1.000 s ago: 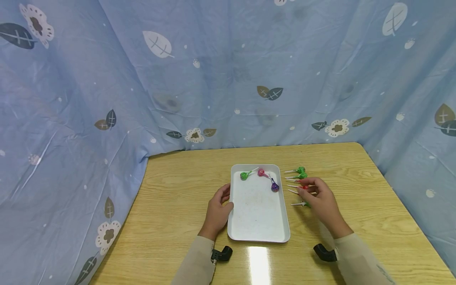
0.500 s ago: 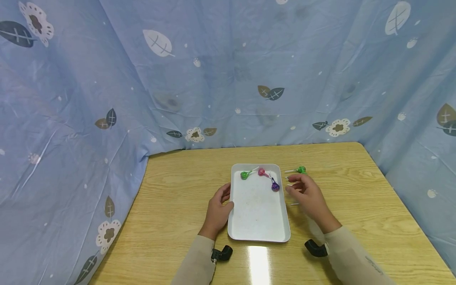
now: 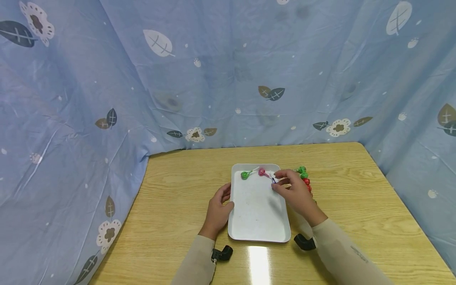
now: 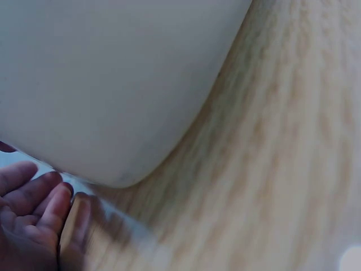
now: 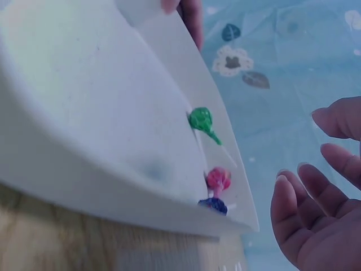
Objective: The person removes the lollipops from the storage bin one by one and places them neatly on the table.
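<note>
My left hand (image 3: 219,209) holds the left rim of a white rectangular tray (image 3: 256,237), its thumb over the edge and its other fingers (image 4: 48,197) along the outside wall. Three wrapped lollipops lie at the tray's far end: a green lollipop (image 3: 244,175), a pink lollipop (image 3: 261,171) and a purple lollipop (image 5: 214,205). In the head view my right hand (image 3: 293,191) reaches over the right rim, its fingertips by the purple lollipop and partly covering it. The right wrist view shows that hand (image 5: 321,197) with parted, loosely bent fingers and nothing between them.
Right of the tray, several lollipops lie in a column, among them green lollipops (image 3: 302,169) and red lollipops (image 3: 306,181); my right hand and forearm hide part of the column. The wooden table (image 3: 171,198) meets a blue patterned curtain (image 3: 213,99) at the back and sides.
My right hand has moved left from the lollipop column to above the tray's right rim, uncovering the column's green and red heads. My left hand and the tray stay in place.
</note>
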### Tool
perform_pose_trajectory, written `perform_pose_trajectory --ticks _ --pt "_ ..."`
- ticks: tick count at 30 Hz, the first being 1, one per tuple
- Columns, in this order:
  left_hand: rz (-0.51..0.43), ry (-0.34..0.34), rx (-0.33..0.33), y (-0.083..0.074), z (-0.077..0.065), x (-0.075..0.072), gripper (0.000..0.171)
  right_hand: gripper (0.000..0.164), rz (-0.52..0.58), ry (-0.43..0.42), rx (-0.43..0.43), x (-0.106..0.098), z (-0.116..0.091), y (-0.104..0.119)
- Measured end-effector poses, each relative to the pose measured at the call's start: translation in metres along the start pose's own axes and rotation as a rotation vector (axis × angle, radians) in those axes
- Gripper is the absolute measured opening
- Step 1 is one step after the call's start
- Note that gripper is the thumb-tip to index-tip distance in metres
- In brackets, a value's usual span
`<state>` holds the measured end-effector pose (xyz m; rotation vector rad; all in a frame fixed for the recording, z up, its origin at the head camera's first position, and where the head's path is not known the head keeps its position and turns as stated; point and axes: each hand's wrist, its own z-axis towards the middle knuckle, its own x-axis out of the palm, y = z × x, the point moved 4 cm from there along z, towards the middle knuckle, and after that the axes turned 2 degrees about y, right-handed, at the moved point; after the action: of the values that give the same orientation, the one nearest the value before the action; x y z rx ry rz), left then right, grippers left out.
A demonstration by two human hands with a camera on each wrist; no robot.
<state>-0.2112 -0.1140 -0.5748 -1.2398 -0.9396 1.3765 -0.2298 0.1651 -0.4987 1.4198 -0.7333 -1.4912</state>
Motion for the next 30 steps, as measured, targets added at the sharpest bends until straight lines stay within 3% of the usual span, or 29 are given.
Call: perform_pose_trajectory --ticks 9,16,23,30 --pt "0.036 0.015 0.006 -0.002 0.001 0.000 0.064 0.037 -0.006 0.026 0.008 0.015 0.013 0.004" --pt "0.005 0.005 0.005 -0.002 0.002 0.000 0.064 0.046 -0.037 0.063 0.092 0.025 0.018 0.000" --pt "0.015 0.004 0.003 -0.001 0.002 -0.001 0.064 0.058 0.011 0.095 0.178 0.035 0.024 -0.005" --pt "0.004 0.005 0.005 -0.002 0.001 -0.001 0.065 0.062 -0.034 0.070 0.247 0.046 0.028 -0.007"
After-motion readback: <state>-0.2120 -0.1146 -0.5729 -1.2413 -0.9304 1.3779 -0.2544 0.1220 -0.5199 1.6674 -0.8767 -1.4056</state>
